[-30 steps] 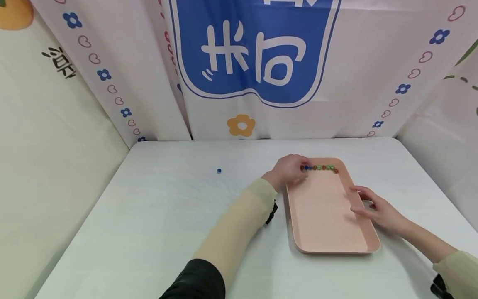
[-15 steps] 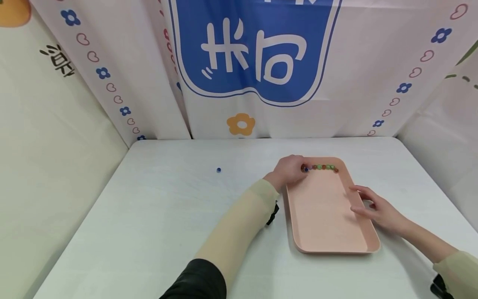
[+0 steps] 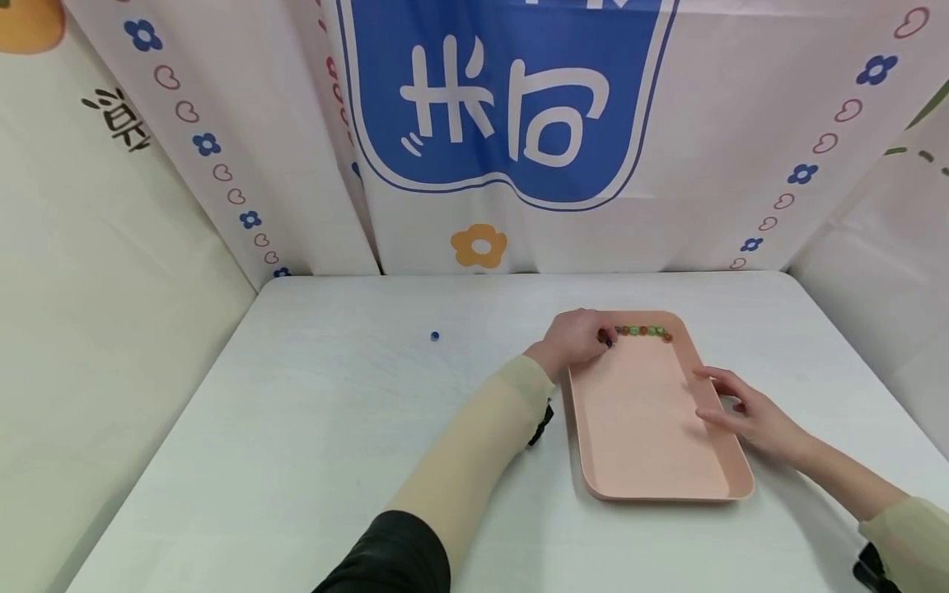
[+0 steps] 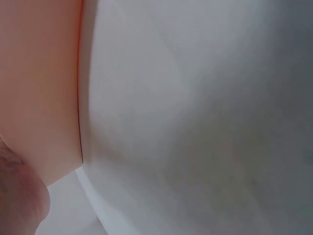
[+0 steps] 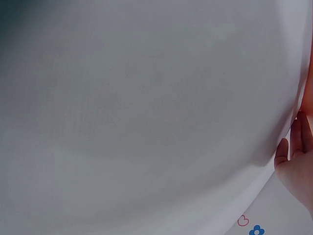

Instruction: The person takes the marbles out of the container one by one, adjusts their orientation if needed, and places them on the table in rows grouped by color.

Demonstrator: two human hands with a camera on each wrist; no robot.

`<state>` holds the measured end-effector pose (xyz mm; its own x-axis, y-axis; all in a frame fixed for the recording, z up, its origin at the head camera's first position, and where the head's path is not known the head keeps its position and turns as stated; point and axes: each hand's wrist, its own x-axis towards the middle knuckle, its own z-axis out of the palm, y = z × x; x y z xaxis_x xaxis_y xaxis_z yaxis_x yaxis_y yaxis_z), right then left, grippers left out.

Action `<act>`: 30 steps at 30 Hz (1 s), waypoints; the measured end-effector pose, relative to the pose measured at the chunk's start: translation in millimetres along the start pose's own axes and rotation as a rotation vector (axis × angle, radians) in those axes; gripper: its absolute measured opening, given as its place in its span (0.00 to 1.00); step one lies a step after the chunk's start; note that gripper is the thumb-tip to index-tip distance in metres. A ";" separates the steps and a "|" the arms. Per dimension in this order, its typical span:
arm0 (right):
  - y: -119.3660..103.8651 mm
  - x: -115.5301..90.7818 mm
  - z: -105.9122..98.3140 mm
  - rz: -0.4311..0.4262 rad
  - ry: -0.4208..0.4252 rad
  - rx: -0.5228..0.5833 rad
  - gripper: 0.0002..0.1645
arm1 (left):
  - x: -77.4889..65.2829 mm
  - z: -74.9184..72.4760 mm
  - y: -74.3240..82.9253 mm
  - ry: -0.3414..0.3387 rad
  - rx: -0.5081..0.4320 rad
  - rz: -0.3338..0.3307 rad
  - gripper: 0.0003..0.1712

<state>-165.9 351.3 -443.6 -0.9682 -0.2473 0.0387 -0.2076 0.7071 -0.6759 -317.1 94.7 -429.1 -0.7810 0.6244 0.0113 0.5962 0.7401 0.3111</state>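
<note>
A pink tray [image 3: 652,428] lies on the white table, with a row of small round beads [image 3: 643,330] in green, brown and blue along its far end. My left hand [image 3: 578,333] reaches over the tray's far left corner, fingers curled down, and pinches a dark blue bead [image 3: 609,343] just below the row. A brown bead [image 3: 602,335] sits right at those fingertips. My right hand [image 3: 749,412] rests loosely at the tray's right rim, fingers and thumb spread and relaxed. In the right wrist view its fingers [image 5: 296,137] lie along the tray's edge.
One blue bead [image 3: 435,336] lies on the white table [image 3: 296,428], left of the tray. Printed cloth [image 3: 712,123] hangs behind the table, and pale cloth [image 3: 96,313] hangs at both sides.
The dark blue bead has come out of the row, a little toward me, along with my left fingertips. My right hand and the tray have hardly moved.
</note>
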 end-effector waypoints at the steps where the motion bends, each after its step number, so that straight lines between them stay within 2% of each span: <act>1: -0.5 0.6 -0.1 -0.002 -0.001 -0.002 0.37 | 0.0 -0.4 -0.5 0.000 0.002 0.000 0.09; 5: -1.4 1.7 1.0 0.002 0.002 -0.013 0.37 | -0.4 -0.9 -3.1 0.011 -0.016 0.005 0.09; 10: -0.8 -0.9 2.9 0.008 0.003 -0.018 0.37 | -5.6 -2.3 -4.5 0.034 -0.136 0.033 0.09; 13: -0.3 -3.6 3.1 0.004 0.002 -0.012 0.37 | -11.9 -6.0 -4.1 0.036 -0.171 0.070 0.10; 18: 0.6 -4.0 3.1 -0.014 0.008 -0.003 0.37 | -22.6 -17.0 -6.1 0.030 -0.146 0.126 0.11; 26: -0.8 -1.9 2.0 -0.032 0.018 -0.012 0.36 | -39.3 -40.0 -19.0 0.003 -0.105 0.148 0.13; 30: -1.8 -2.1 1.5 -0.028 0.024 -0.018 0.36 | -50.7 -51.2 -28.9 0.013 -0.108 0.164 0.14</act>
<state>-163.3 349.6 -443.6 -0.9650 -0.2511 0.0752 -0.2368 0.7121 -0.6609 -304.2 28.9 -390.0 -0.6778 0.7306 0.0822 0.6928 0.5973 0.4041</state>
